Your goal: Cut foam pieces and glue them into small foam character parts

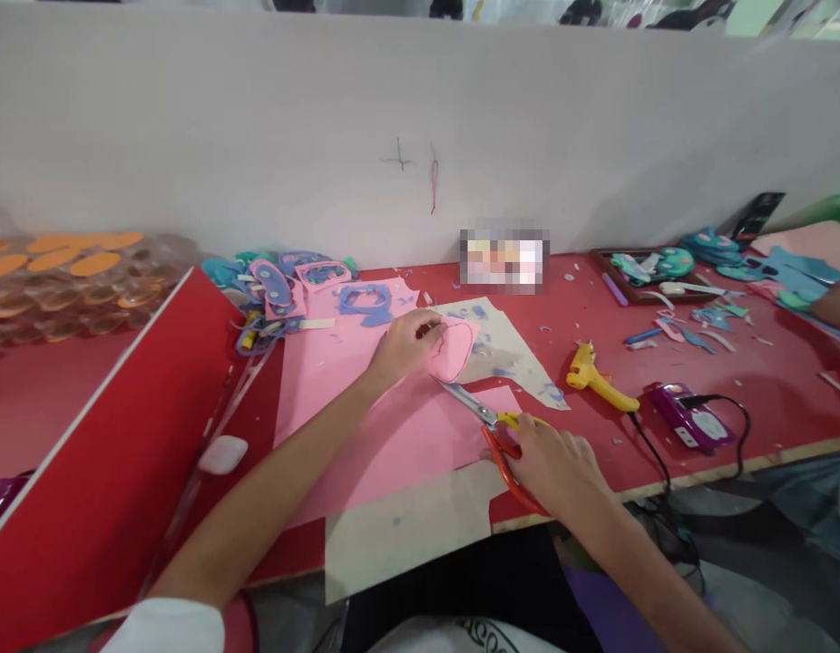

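My left hand (410, 343) pinches a small pink foam piece (457, 349) that has a dark outline drawn on it. In my right hand (552, 458) is a pair of scissors (484, 413) with one yellow and one red-orange handle loop. Their blades point left, with the tips at the lower edge of the foam piece. Beneath both hands lies a large pink foam sheet (352, 435) on the red table. A beige sheet (522, 349) with blue scraps on it sits just behind.
A yellow glue gun (600, 381) and a purple power box (688, 417) with cables lie right. Cut foam pieces (274, 281) pile up back left, beside a red divider board (121, 453). A brown tray (655, 277) holds foam parts. Another person's hand (838, 308) shows at far right.
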Action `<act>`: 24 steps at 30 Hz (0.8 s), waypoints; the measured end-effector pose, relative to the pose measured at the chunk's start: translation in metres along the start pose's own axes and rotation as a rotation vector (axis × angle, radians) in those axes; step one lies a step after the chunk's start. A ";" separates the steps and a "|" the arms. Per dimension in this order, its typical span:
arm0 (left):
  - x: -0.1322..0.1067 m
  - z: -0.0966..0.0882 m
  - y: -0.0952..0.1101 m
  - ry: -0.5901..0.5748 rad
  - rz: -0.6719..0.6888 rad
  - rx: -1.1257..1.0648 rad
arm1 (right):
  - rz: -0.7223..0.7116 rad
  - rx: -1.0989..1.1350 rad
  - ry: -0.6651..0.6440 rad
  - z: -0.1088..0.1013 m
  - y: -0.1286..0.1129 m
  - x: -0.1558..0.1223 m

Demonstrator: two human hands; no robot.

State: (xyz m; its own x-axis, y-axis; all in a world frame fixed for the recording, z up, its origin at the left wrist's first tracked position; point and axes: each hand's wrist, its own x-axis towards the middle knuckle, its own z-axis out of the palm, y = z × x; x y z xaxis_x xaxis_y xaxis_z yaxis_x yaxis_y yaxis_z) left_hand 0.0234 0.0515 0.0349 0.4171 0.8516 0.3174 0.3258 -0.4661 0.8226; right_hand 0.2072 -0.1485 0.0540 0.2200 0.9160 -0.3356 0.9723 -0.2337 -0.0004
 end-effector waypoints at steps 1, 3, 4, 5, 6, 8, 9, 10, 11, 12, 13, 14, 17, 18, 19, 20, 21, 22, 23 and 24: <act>0.000 0.000 -0.001 0.000 -0.005 -0.002 | 0.008 0.000 -0.007 -0.002 -0.001 0.000; 0.001 0.000 -0.001 0.006 -0.011 -0.008 | 0.005 0.003 -0.021 -0.004 -0.002 0.001; 0.001 0.000 0.000 0.009 -0.013 -0.010 | 0.002 0.006 -0.023 -0.004 -0.002 0.001; 0.001 -0.001 0.000 0.007 -0.013 -0.012 | 0.004 0.010 -0.024 -0.004 -0.002 0.002; 0.001 -0.001 0.001 0.006 -0.014 -0.017 | 0.010 0.015 -0.022 -0.004 -0.002 0.002; 0.002 -0.002 0.002 0.012 -0.020 -0.031 | 0.022 0.023 -0.019 -0.003 -0.001 0.003; 0.002 -0.002 0.003 0.017 -0.026 -0.039 | 0.028 0.023 -0.019 -0.002 -0.001 0.003; 0.003 -0.002 0.002 0.021 -0.034 -0.051 | 0.033 0.023 -0.021 -0.002 -0.001 0.003; 0.003 -0.003 0.001 0.025 -0.042 -0.067 | 0.034 0.024 -0.024 -0.002 -0.001 0.003; 0.004 -0.003 0.000 0.029 -0.051 -0.086 | 0.035 0.025 -0.027 -0.002 -0.001 0.004; 0.005 -0.003 -0.002 0.031 -0.059 -0.103 | 0.036 0.026 -0.030 -0.002 -0.001 0.004; 0.006 -0.003 -0.005 0.032 -0.066 -0.117 | 0.036 0.027 -0.033 -0.002 -0.001 0.005; 0.008 -0.002 -0.015 0.043 -0.091 -0.139 | 0.035 0.026 -0.038 -0.001 0.000 0.006; 0.009 -0.002 -0.018 0.051 -0.102 -0.148 | 0.036 0.024 -0.036 -0.001 0.000 0.006; 0.009 -0.001 -0.021 0.068 -0.114 -0.161 | 0.036 0.023 -0.034 -0.001 0.000 0.006; 0.009 -0.001 -0.024 0.085 -0.130 -0.179 | 0.036 0.021 -0.029 -0.001 0.000 0.007; 0.009 0.000 -0.026 0.100 -0.148 -0.202 | 0.032 0.020 -0.024 -0.001 0.000 0.007; 0.008 0.001 -0.028 0.115 -0.168 -0.233 | 0.028 0.018 -0.020 0.000 0.000 0.007; 0.008 0.002 -0.029 0.127 -0.188 -0.268 | 0.024 0.017 -0.019 0.000 0.000 0.007; 0.007 0.003 -0.031 0.141 -0.205 -0.302 | 0.022 0.015 -0.021 0.001 0.000 0.008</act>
State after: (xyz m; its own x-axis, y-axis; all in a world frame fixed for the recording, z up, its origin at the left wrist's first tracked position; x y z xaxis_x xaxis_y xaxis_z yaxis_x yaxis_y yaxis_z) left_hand 0.0186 0.0713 0.0108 0.2421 0.9541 0.1765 0.1170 -0.2093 0.9708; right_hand 0.2087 -0.1418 0.0508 0.2395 0.9035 -0.3555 0.9660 -0.2586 -0.0065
